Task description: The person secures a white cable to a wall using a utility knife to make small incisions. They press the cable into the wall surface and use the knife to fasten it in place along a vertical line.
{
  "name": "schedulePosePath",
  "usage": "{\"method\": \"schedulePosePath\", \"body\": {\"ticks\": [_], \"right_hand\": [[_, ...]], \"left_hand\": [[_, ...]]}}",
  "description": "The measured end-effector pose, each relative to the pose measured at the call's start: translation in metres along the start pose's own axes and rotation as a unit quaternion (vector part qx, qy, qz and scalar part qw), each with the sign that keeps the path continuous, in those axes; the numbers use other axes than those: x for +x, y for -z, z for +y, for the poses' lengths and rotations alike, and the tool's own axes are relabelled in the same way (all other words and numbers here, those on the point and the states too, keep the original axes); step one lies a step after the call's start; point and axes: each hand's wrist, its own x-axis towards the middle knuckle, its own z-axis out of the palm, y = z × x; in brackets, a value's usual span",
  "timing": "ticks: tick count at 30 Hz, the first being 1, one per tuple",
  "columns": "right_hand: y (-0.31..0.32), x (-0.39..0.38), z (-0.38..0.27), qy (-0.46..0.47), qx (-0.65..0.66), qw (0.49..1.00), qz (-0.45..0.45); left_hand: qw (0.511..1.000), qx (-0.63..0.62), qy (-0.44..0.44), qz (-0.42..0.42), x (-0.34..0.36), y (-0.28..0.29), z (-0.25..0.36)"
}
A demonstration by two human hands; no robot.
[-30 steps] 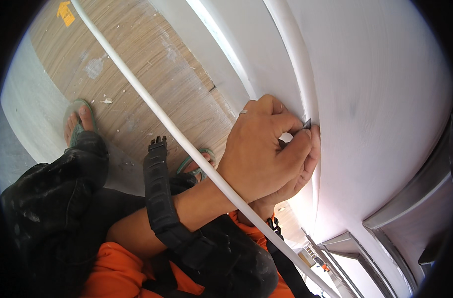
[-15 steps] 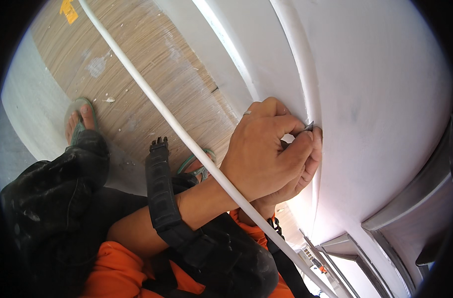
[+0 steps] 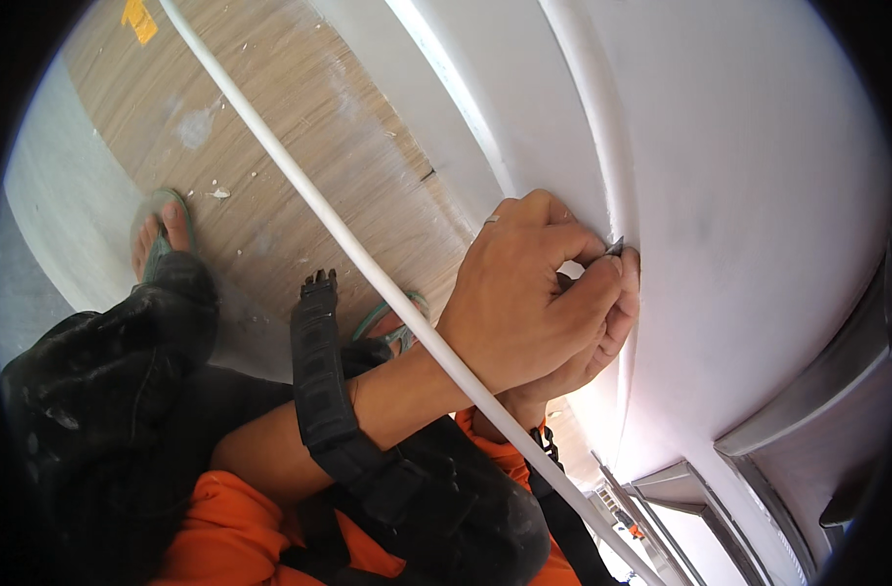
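At smooth white wall (image 3: 759,195) | both hands: left hand (image 3: 524,293), right hand (image 3: 602,337) clenched on thin metal blade (image 3: 615,246)

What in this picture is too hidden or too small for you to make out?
- Head view: the right hand lies mostly under the left hand; only its fingers show.
- The small tool shows just a grey tip between the fingers; its kind and handle are hidden.
- The spot on the white wall under the tip is covered by the hands.
- The white pipe runs out of frame at both ends.
- One foot in a green sandal is half hidden by the dark trouser leg.
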Motion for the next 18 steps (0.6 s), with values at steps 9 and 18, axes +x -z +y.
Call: {"method": "schedulePosePath", "body": {"ticks": [9, 18], "right_hand": [[-0.006, 0.003, 0.001, -0.007, -0.048, 0.997, 0.055], [0.005, 0.007, -0.004, -0.020, 0.031, 0.998, -0.043]], "left_hand": [[1.000, 0.006, 0.012, -0.005, 0.000, 0.003, 0.004], [1.000, -0.010, -0.018, 0.023, -0.001, -0.001, 0.002]]}}
